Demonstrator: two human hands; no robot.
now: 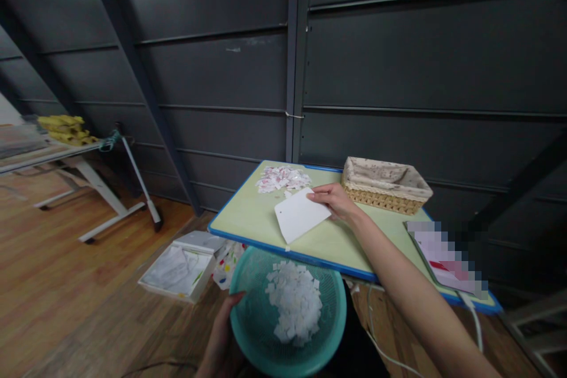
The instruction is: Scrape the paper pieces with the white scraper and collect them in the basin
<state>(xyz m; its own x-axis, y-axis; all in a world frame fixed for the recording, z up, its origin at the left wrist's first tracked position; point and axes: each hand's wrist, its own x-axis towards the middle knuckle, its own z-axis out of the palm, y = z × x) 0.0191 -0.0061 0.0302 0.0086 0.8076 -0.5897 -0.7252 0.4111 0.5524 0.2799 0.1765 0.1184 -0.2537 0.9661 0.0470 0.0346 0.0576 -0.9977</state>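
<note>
My right hand (pixel 333 201) pinches a flat white card (pixel 301 216) by its right side, with the thumb on top. The card is tilted over the front part of a pale green table (pixel 248 212) with a blue edge. My left hand (pixel 227 322) grips the rim of a teal plastic colander (pixel 248 336) below the table's front edge. Many small white pieces (pixel 296 301) lie heaped in the colander. A pile of white and pinkish scraps (pixel 282 178) sits at the back left of the table, behind the card.
At the table's back right stands a cloth-lined wicker basket (pixel 385 199). A partly pixelated tablet-like device (pixel 445 260) lies at the right end, with a white cable (pixel 477 325) hanging down. An open white box (pixel 179 269) is on the floor at left. Dark wall panels (pixel 221 71) rise behind.
</note>
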